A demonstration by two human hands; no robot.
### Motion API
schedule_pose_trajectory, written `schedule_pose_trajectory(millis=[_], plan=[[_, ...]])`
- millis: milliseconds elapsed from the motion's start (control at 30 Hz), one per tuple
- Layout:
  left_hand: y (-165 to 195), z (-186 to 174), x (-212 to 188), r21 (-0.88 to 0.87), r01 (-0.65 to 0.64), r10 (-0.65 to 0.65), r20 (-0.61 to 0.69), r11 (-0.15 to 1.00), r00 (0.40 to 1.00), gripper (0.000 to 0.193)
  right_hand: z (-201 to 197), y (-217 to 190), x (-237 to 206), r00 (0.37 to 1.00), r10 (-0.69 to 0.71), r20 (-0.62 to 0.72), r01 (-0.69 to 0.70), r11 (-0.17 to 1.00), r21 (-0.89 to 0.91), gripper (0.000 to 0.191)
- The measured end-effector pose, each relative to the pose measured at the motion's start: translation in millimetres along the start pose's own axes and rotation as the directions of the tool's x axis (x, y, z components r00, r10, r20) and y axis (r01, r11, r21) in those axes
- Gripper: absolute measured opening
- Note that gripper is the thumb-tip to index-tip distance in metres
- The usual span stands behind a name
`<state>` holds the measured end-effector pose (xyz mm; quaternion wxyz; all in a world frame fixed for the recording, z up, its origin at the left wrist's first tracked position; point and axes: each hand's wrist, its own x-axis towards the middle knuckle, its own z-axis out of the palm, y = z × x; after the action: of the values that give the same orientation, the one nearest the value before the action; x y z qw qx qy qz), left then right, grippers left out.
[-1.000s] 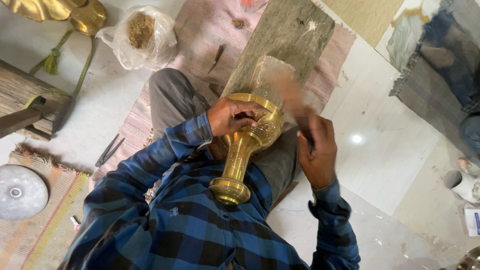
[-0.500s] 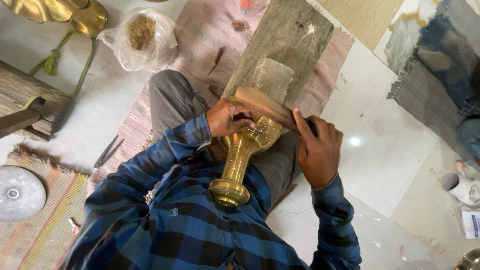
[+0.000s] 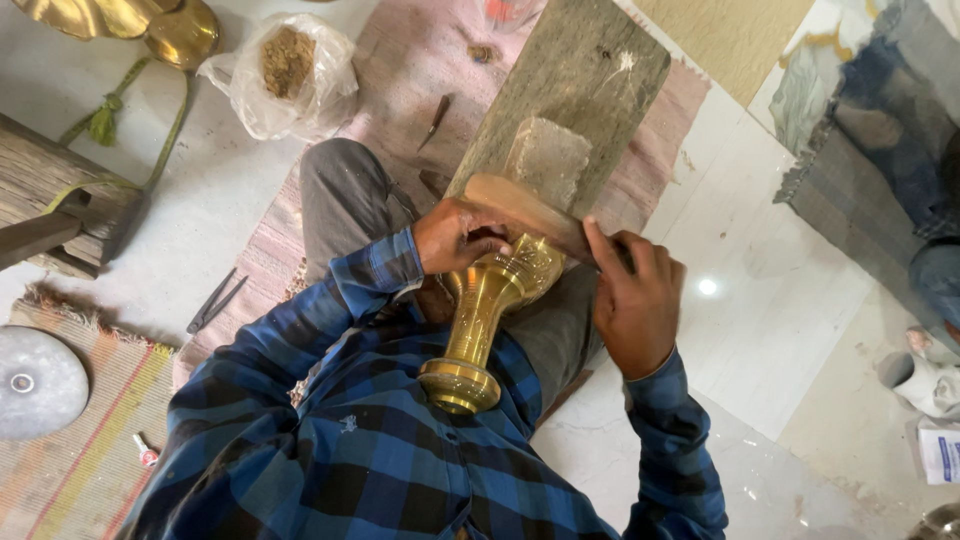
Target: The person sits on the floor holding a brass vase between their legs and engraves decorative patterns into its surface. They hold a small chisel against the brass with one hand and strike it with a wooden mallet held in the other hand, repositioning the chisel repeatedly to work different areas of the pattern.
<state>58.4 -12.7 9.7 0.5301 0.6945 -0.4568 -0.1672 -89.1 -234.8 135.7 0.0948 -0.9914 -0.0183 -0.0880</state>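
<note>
A brass vase-shaped piece (image 3: pixel 480 320) lies tilted across my lap, its round foot toward my chest. My left hand (image 3: pixel 455 235) grips its wide upper end. My right hand (image 3: pixel 635 300) is closed around the handle of a wooden mallet (image 3: pixel 520 205), whose flat head rests against the top of the brass piece. The rim of the brass piece is hidden under the mallet and my fingers. Both sleeves are blue plaid.
A long grey wooden plank (image 3: pixel 570 90) runs from my knees over a pink mat (image 3: pixel 410 60). A plastic bag of brown powder (image 3: pixel 290 70), brass parts (image 3: pixel 150 25), a dark pointed tool (image 3: pixel 437 118), tongs (image 3: pixel 212 300), a metal disc (image 3: pixel 35 380) and a wooden bench (image 3: pixel 50 200) lie left.
The mallet, raised and blurred a second ago, has come down onto the top of the brass piece. My left hand has kept its grip.
</note>
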Motion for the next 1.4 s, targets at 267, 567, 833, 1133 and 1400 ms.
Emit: schedule_pose_trajectory(millis=[267, 567, 833, 1133, 1400], plan=[[6.6, 0.5, -2.9, -0.152, 0.056, -0.067, -0.068, 0.987, 0.995, 0.048, 2.2, 2.3, 1.6, 0.997, 0.045, -0.067, -0.04, 0.997, 0.071, 0.067], [-3.9, 3.3, -4.6, -0.13, 0.007, -0.015, -0.056, 0.991, 0.998, 0.04, -3.5, -5.7, 4.8, 0.988, 0.13, -0.086, -0.088, 0.92, 0.383, 0.064], [6.1, 0.3, -3.6, -0.182, 0.086, -0.097, -0.048, 0.979, 0.994, 0.046, 3.0, 1.3, 8.1, 0.994, 0.022, -0.111, 0.002, 0.976, 0.216, 0.066], [2.6, 4.6, -9.4, -0.185, 0.094, -0.111, -0.081, 0.978, 0.99, 0.044, -4.2, -5.9, 9.7, 0.994, 0.094, -0.048, -0.071, 0.934, 0.35, 0.069], [-2.2, 3.8, -8.5, -0.076, 0.041, -0.048, -0.101, 0.996, 0.994, 0.042, -7.5, -8.9, 14.1, 0.999, -0.032, 0.007, 0.032, 0.999, 0.005, 0.07]])
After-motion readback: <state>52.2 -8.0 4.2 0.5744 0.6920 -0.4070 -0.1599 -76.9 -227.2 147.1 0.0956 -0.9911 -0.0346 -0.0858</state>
